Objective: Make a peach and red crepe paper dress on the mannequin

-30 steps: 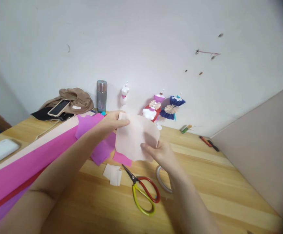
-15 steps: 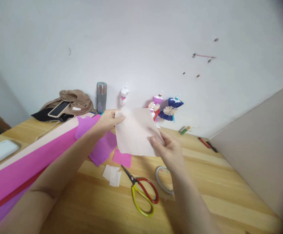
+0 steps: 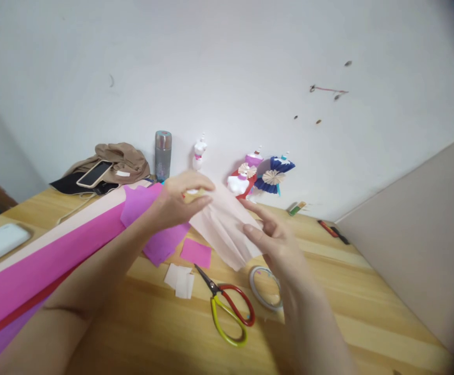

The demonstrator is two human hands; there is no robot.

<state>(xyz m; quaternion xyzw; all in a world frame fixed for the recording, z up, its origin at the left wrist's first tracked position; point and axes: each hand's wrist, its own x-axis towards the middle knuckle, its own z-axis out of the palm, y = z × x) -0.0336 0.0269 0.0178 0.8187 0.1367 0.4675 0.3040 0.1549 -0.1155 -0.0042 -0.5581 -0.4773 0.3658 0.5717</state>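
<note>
Head: hands (image 3: 277, 239) aloft, left grip unclear

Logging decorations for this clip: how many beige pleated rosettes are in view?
2: one beige rosette by the white bust, another beige rosette among navy pleats. Others may be hidden behind the held paper.

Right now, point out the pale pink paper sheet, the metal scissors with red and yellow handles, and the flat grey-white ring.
Pale pink paper sheet (image 3: 227, 223): head view, middle of its creased face.
Scissors (image 3: 215, 289): head view, pivot between blades and handles.
Grey-white ring (image 3: 252, 284): head view, left side of its band.
</note>
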